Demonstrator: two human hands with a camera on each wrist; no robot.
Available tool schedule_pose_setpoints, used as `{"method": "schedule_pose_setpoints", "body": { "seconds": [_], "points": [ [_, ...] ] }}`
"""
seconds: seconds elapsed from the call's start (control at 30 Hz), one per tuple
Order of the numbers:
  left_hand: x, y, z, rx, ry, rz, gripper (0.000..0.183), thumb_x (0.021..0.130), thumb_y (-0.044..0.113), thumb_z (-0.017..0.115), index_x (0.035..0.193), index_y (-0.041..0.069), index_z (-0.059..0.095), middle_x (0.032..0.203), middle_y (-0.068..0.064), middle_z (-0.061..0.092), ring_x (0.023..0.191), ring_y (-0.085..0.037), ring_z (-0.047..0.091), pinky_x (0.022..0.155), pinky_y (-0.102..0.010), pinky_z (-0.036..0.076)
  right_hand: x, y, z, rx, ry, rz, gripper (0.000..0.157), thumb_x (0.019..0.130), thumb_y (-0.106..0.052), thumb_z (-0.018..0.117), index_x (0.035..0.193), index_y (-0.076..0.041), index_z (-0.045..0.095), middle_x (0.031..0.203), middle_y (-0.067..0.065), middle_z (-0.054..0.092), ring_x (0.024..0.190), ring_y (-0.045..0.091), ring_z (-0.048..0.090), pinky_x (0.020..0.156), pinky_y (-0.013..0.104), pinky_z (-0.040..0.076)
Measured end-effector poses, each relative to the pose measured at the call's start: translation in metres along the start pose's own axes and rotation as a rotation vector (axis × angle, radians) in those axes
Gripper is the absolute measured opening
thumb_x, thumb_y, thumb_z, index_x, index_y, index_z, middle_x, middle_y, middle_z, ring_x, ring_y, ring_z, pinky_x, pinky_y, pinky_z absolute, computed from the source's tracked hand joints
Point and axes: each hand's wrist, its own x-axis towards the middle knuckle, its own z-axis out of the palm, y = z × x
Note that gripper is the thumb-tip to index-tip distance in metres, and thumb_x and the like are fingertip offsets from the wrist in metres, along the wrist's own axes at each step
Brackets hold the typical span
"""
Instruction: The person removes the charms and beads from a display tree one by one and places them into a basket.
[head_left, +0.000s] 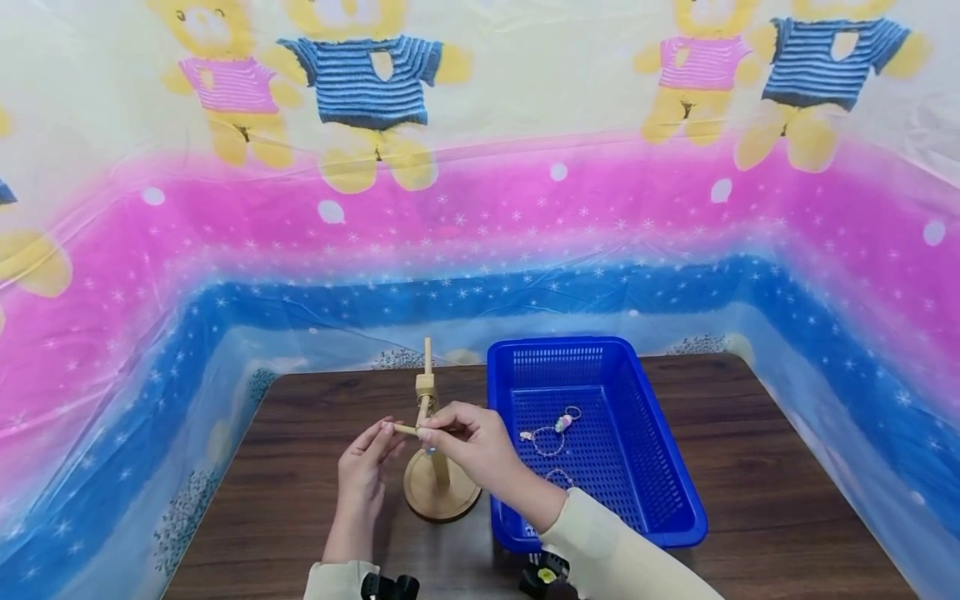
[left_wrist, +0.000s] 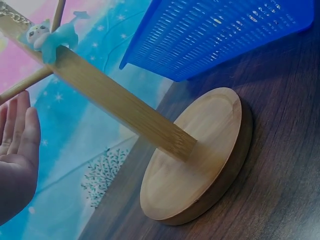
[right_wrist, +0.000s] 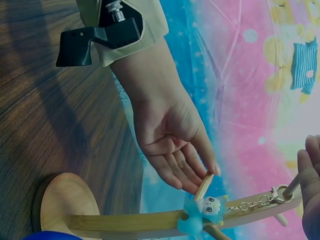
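A wooden stand [head_left: 441, 492] with a round base, an upright post and side pegs stands on the table. My left hand [head_left: 363, 467] pinches the end of one wooden peg [right_wrist: 203, 186] between thumb and fingers. Beside the post, my right hand [head_left: 480, 446] has thumb and forefinger together at another peg, by the clasp of a keychain; the fingertips' exact contact is hidden. That keychain's pale blue cat figure [right_wrist: 212, 207] lies against the post in the right wrist view. Its silver chain [right_wrist: 252, 203] leads to the clasp [right_wrist: 281, 194] around the peg.
Right of the stand sits a blue plastic basket [head_left: 667, 467] with perforated walls. Several beaded trinkets [head_left: 549, 443] lie inside it. The brown wooden table [head_left: 300, 458] meets a printed cloth backdrop [head_left: 480, 208] at its back and sides.
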Motion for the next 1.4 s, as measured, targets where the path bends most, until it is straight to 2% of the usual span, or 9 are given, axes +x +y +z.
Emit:
{"method": "schedule_pose_setpoints", "body": {
  "seconds": [0.1, 0.23, 0.33, 0.6, 0.77, 1.0, 1.07, 1.27, 1.4],
  "points": [
    [0.001, -0.001, -0.001, 0.007, 0.026, 0.007, 0.027, 0.100, 0.000, 0.062, 0.083, 0.016, 0.076, 0.082, 0.004, 0.080, 0.075, -0.003, 0.077, 0.071, -0.014, 0.064, 0.000, 0.000, 0.000, 0.004, -0.005, 0.001, 0.010, 0.095, 0.001, 0.068, 0.101, 0.009, 0.071, 0.098, 0.031, 0.073, 0.079, 0.022, 0.076, 0.071, 0.021, 0.064],
    [0.003, -0.004, 0.000, 0.026, 0.081, 0.032, 0.029, 0.098, -0.002, 0.064, 0.079, 0.016, 0.076, 0.079, 0.004, 0.080, 0.072, -0.004, 0.077, 0.072, -0.016, 0.064, 0.000, -0.001, 0.000, 0.003, 0.002, 0.010, 0.011, 0.094, 0.001, 0.069, 0.101, 0.009, 0.072, 0.099, 0.032, 0.073, 0.077, -0.005, 0.070, 0.072, 0.021, 0.065],
    [0.004, -0.005, 0.002, 0.041, 0.108, 0.068, 0.032, 0.098, -0.005, 0.063, 0.078, 0.016, 0.076, 0.077, 0.004, 0.079, 0.070, -0.004, 0.076, 0.071, -0.017, 0.065, 0.001, -0.002, -0.001, -0.006, 0.012, 0.017, 0.013, 0.094, -0.001, 0.070, 0.102, 0.009, 0.073, 0.099, 0.031, 0.074, 0.075, -0.010, 0.067, 0.071, 0.020, 0.064],
    [0.003, -0.007, 0.006, 0.040, 0.119, 0.127, 0.031, 0.096, -0.007, 0.063, 0.077, 0.014, 0.076, 0.076, 0.003, 0.078, 0.069, -0.005, 0.076, 0.068, -0.017, 0.065, 0.001, -0.005, -0.007, -0.045, -0.022, 0.053, 0.017, 0.095, -0.007, 0.071, 0.107, 0.005, 0.074, 0.102, 0.028, 0.075, 0.078, 0.003, 0.072, 0.072, 0.023, 0.065],
    [0.004, -0.008, 0.005, 0.063, 0.124, 0.132, 0.034, 0.097, -0.007, 0.062, 0.076, 0.016, 0.076, 0.076, 0.005, 0.078, 0.069, -0.004, 0.076, 0.070, -0.018, 0.065, 0.006, -0.003, -0.016, -0.045, -0.081, 0.143, 0.020, 0.097, -0.012, 0.070, 0.110, 0.003, 0.072, 0.102, 0.028, 0.073, 0.077, -0.003, 0.067, 0.073, 0.021, 0.064],
    [0.003, -0.007, 0.005, 0.062, 0.127, 0.108, 0.034, 0.097, -0.007, 0.061, 0.076, 0.015, 0.075, 0.075, 0.005, 0.078, 0.069, -0.004, 0.076, 0.069, -0.017, 0.065, 0.013, 0.002, -0.027, -0.009, -0.077, 0.280, 0.023, 0.099, -0.013, 0.067, 0.111, 0.007, 0.069, 0.098, 0.032, 0.070, 0.077, 0.005, 0.068, 0.075, 0.023, 0.065],
    [0.003, -0.008, 0.006, 0.063, 0.126, 0.109, 0.034, 0.097, -0.007, 0.061, 0.076, 0.015, 0.075, 0.075, 0.005, 0.078, 0.069, -0.004, 0.076, 0.069, -0.017, 0.065, 0.015, 0.004, -0.030, -0.007, -0.069, 0.301, 0.024, 0.100, -0.011, 0.066, 0.113, 0.009, 0.067, 0.101, 0.033, 0.070, 0.079, 0.010, 0.071, 0.076, 0.024, 0.066],
    [0.004, -0.009, 0.006, 0.068, 0.121, 0.119, 0.032, 0.097, -0.006, 0.063, 0.077, 0.015, 0.076, 0.077, 0.004, 0.079, 0.070, -0.004, 0.076, 0.070, -0.018, 0.065, 0.020, 0.010, -0.034, -0.044, -0.056, 0.330, 0.022, 0.099, -0.009, 0.066, 0.112, 0.008, 0.067, 0.102, 0.031, 0.072, 0.093, 0.041, 0.073, 0.077, 0.028, 0.067],
    [0.004, -0.009, 0.004, 0.082, 0.119, 0.123, 0.032, 0.097, -0.005, 0.063, 0.077, 0.017, 0.075, 0.077, 0.005, 0.079, 0.070, -0.003, 0.076, 0.070, -0.017, 0.065, 0.022, 0.013, -0.034, -0.080, -0.039, 0.336, 0.021, 0.098, -0.011, 0.067, 0.112, 0.006, 0.068, 0.104, 0.030, 0.072, 0.093, 0.038, 0.074, 0.081, 0.037, 0.068]
  ]
}}
